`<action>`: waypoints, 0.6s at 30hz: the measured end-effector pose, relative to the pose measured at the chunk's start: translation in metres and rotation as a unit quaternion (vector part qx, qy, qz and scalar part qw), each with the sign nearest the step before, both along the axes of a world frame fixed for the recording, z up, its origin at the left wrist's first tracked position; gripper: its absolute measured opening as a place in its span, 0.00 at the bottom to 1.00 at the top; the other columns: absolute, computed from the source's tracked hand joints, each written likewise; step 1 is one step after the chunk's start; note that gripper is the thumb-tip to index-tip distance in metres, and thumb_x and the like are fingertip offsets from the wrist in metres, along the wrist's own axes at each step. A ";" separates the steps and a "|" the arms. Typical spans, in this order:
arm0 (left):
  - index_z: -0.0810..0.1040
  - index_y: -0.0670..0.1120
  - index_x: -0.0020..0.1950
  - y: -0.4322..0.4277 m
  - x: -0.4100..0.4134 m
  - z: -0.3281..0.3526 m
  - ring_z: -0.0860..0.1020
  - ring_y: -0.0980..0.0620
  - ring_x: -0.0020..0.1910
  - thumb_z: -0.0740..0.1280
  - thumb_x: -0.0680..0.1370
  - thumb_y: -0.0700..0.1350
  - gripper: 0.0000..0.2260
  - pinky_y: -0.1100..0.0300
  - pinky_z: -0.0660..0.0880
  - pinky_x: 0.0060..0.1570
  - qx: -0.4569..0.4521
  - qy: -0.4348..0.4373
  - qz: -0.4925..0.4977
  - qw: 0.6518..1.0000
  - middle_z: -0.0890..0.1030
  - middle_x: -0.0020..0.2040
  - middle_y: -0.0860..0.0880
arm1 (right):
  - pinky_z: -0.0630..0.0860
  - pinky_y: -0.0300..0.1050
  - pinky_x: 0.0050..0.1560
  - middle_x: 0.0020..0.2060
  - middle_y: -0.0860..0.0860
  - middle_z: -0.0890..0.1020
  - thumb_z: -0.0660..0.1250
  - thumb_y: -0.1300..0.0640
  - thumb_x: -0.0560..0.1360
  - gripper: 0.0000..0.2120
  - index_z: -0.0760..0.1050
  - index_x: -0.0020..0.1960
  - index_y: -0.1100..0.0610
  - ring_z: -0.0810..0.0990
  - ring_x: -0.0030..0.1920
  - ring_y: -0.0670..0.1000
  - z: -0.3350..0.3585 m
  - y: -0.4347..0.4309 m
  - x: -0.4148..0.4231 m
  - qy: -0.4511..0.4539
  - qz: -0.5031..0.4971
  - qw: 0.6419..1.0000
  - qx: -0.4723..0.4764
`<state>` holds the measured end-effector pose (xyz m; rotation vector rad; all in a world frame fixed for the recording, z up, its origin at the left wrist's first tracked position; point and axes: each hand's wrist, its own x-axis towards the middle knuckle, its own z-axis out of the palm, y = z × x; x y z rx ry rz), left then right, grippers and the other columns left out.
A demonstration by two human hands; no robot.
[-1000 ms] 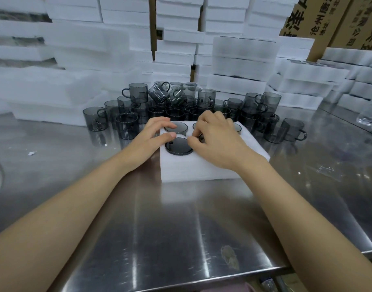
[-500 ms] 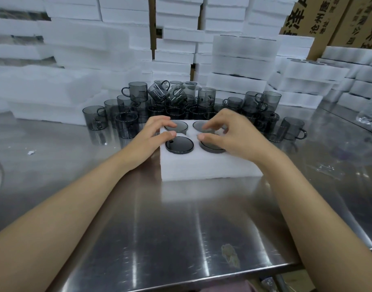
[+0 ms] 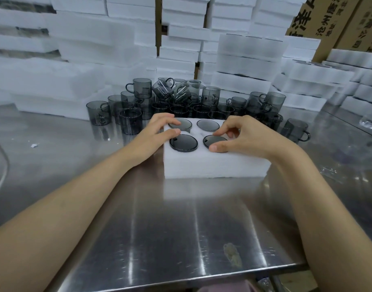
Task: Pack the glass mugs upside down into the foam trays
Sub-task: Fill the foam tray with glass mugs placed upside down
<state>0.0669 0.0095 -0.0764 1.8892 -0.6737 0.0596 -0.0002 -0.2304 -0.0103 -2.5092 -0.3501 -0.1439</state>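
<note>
Sitting on the bench [image 3: 159,228], the foam tray [image 3: 212,165] holds upside-down glass mugs [image 3: 183,143]. The right hand [image 3: 248,135] pinches the near right mug [image 3: 215,140] with curled fingers. The left hand [image 3: 151,135] rests loose fingers on the tray's left side. Loose mugs [image 3: 141,88] stand behind.

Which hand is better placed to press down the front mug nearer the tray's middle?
Right. The right hand has thumb and fingertips round that mug; the left hand rests at the foam tray's left edge, beside the other front mug.
</note>
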 end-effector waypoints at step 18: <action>0.77 0.50 0.60 0.000 0.002 -0.001 0.66 0.66 0.65 0.64 0.80 0.45 0.10 0.68 0.61 0.63 -0.004 -0.004 0.010 1.000 0.68 0.66 0.57 | 0.69 0.37 0.40 0.38 0.50 0.81 0.67 0.46 0.76 0.10 0.79 0.43 0.51 0.76 0.40 0.45 -0.010 -0.035 0.024 -0.152 -0.111 0.972 0.144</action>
